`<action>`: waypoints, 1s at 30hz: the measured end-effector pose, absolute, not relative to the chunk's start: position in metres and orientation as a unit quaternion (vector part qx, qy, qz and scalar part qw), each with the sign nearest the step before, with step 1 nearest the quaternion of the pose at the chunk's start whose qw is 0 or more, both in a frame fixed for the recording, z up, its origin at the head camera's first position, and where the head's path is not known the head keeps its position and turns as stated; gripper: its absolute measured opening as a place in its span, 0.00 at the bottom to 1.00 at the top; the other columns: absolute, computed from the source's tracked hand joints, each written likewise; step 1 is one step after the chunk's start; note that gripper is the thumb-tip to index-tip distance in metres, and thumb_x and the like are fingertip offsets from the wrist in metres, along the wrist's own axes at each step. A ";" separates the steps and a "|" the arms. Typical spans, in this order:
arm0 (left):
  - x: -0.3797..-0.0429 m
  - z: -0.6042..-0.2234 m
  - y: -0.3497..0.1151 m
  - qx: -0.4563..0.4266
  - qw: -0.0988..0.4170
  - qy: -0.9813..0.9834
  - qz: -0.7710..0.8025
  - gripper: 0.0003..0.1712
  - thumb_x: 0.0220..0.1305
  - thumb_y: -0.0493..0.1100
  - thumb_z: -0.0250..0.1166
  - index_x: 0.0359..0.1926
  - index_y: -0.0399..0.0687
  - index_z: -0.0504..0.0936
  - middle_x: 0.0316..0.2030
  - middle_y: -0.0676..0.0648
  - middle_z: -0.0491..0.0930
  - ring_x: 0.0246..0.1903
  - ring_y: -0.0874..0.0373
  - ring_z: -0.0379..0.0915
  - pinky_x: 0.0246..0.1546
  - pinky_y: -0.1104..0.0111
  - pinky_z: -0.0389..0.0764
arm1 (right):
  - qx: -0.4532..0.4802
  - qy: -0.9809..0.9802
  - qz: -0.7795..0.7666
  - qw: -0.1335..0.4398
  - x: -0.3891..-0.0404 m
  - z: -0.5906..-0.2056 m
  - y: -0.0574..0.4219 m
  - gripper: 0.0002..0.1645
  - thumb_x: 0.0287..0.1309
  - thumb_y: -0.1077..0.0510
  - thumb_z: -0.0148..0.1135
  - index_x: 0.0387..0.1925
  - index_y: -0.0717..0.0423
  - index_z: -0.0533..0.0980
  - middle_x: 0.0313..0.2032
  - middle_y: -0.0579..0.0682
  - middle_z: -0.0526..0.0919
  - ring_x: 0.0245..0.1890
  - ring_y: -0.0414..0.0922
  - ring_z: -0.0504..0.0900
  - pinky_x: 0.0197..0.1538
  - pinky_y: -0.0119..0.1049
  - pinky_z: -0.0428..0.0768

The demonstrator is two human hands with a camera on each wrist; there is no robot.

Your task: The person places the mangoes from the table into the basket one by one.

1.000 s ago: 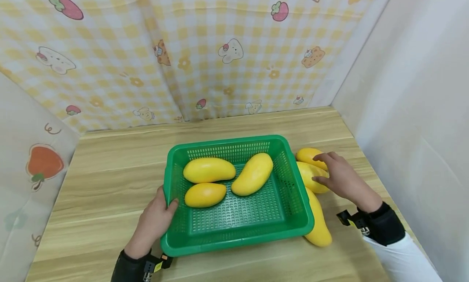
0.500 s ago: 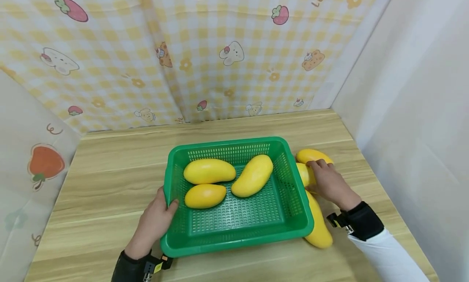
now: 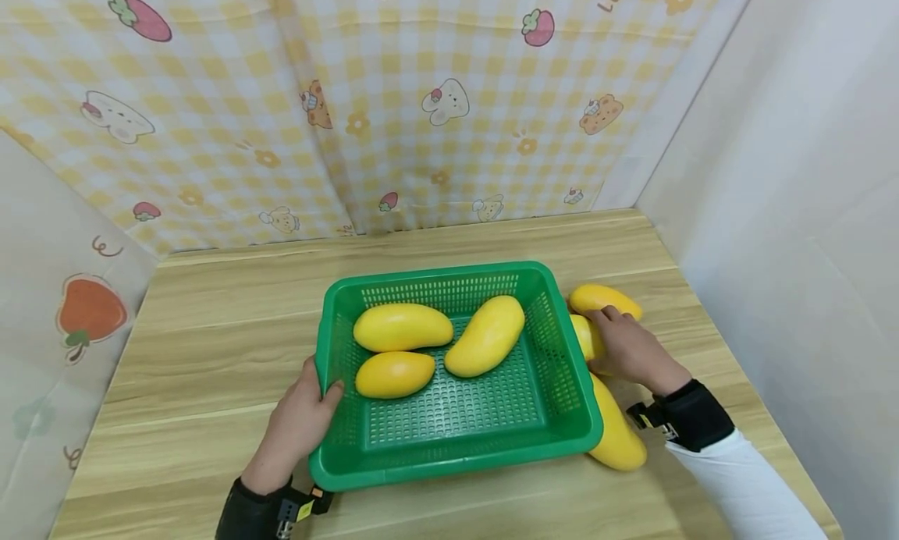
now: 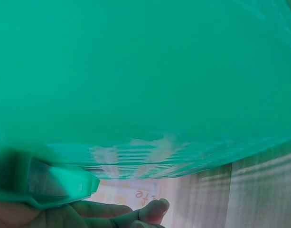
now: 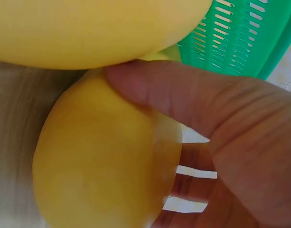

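Observation:
My left hand (image 3: 298, 419) grips the left rim of a green plastic basket (image 3: 456, 467), its thumb over the edge; the left wrist view shows fingers (image 4: 105, 209) under the rim. Three yellow mangoes lie inside: one at the back left (image 3: 403, 327), a smaller one (image 3: 395, 374) in front of it, and one slanted to the right (image 3: 485, 337). Right of the basket, my right hand (image 3: 637, 353) holds the middle mango (image 5: 102, 156) of three, thumb on one side and fingers on the other. That mango is partly hidden by the hand in the head view.
A small mango (image 3: 605, 298) lies behind the right hand. Another mango (image 3: 620, 435) rests in front of it, by the basket's right wall. The wooden table (image 3: 211, 329) ends at a checked curtain (image 3: 393, 134) behind and a white wall (image 3: 794, 212) on the right.
My right hand has moved left and closed its fingers on the middle mango. The front mango has shifted slightly right. The left hand and basket stay put.

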State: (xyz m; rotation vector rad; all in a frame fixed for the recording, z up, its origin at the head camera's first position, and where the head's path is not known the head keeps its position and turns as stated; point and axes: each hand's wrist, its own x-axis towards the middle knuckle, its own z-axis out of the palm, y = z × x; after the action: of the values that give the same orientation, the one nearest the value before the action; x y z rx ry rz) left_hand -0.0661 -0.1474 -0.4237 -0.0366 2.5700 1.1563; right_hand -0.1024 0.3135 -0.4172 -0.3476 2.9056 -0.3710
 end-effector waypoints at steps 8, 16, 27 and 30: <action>-0.068 -0.422 -0.150 -0.001 0.158 0.905 0.396 0.36 0.72 0.40 0.51 0.69 0.26 0.44 0.52 0.26 0.71 0.34 0.48 0.78 0.26 0.59 0.79 | -0.099 0.980 -0.147 0.091 -0.096 -0.400 0.318 0.48 0.40 0.52 0.77 0.60 0.68 0.65 0.51 0.68 0.70 0.40 0.61 0.71 0.30 0.47 0.75; -0.065 -0.424 -0.149 -0.006 0.159 0.899 0.408 0.36 0.72 0.40 0.50 0.69 0.26 0.44 0.52 0.26 0.71 0.34 0.48 0.78 0.25 0.60 0.79 | -0.050 0.990 -0.114 0.066 -0.085 -0.352 0.327 0.50 0.38 0.50 0.77 0.59 0.71 0.64 0.47 0.71 0.70 0.40 0.63 0.72 0.36 0.55 0.73; -0.067 -0.426 -0.149 -0.011 0.159 0.897 0.412 0.36 0.71 0.41 0.49 0.70 0.28 0.45 0.51 0.27 0.72 0.34 0.48 0.78 0.26 0.61 0.80 | -0.035 0.994 -0.102 0.024 -0.067 -0.312 0.319 0.52 0.40 0.44 0.75 0.60 0.69 0.64 0.50 0.71 0.70 0.40 0.62 0.73 0.32 0.56 0.73; -0.066 -0.426 -0.149 -0.010 0.160 0.897 0.412 0.36 0.71 0.41 0.50 0.70 0.28 0.44 0.51 0.27 0.71 0.34 0.48 0.78 0.26 0.61 0.80 | -0.065 0.993 -0.097 0.018 -0.064 -0.307 0.305 0.51 0.40 0.43 0.76 0.60 0.66 0.65 0.49 0.68 0.72 0.37 0.59 0.74 0.32 0.52 0.74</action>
State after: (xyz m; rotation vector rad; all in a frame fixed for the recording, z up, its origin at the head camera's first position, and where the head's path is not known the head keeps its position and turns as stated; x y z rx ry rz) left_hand -0.0664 -0.1488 -0.4259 -0.0292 2.5632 1.1779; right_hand -0.0637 0.3049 -0.3069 -0.2021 3.0848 -0.2999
